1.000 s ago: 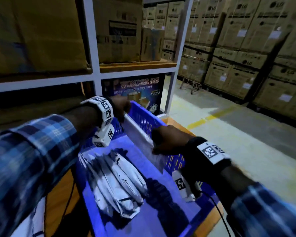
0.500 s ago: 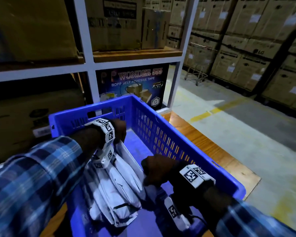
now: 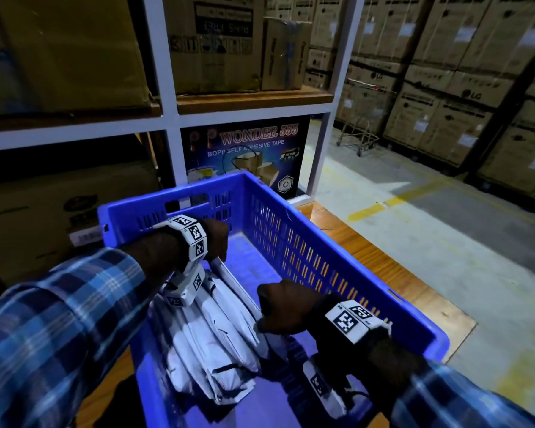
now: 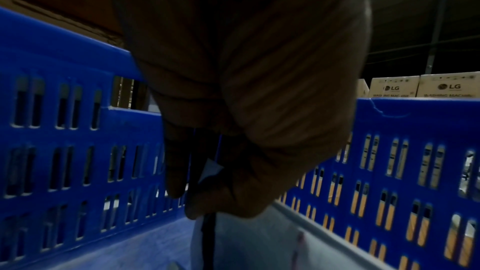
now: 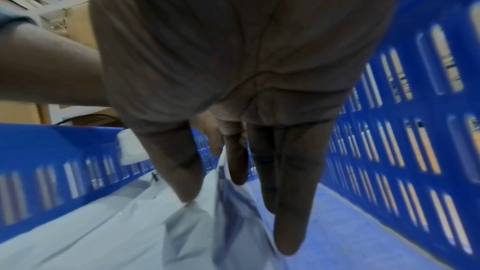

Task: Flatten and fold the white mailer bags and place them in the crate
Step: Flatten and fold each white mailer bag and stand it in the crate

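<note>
A blue slatted crate (image 3: 322,251) stands in front of me on a wooden surface. Both hands are inside it, holding one folded white mailer bag (image 3: 238,291) by its ends. My left hand (image 3: 217,242) pinches the far end near the crate's back wall. My right hand (image 3: 275,310) pinches the near end. In the left wrist view, fingers and thumb of my left hand (image 4: 197,202) close on a white bag corner (image 4: 211,168). The right wrist view shows my right hand (image 5: 213,188) gripping the bag (image 5: 182,223) between thumb and fingers. The bag hangs just right of a stack of folded mailers (image 3: 210,350).
A white shelf rack (image 3: 164,88) with cardboard boxes rises behind the crate, with a tape carton (image 3: 244,149) on its lower level. The wooden platform (image 3: 383,267) extends right of the crate. Stacked LG boxes (image 3: 445,88) line the concrete aisle, with a wire trolley (image 3: 359,140) beside them.
Both hands have gone down from the crate's rim into the crate, carrying the folded bag lower, close beside the stack. My view has tilted down.
</note>
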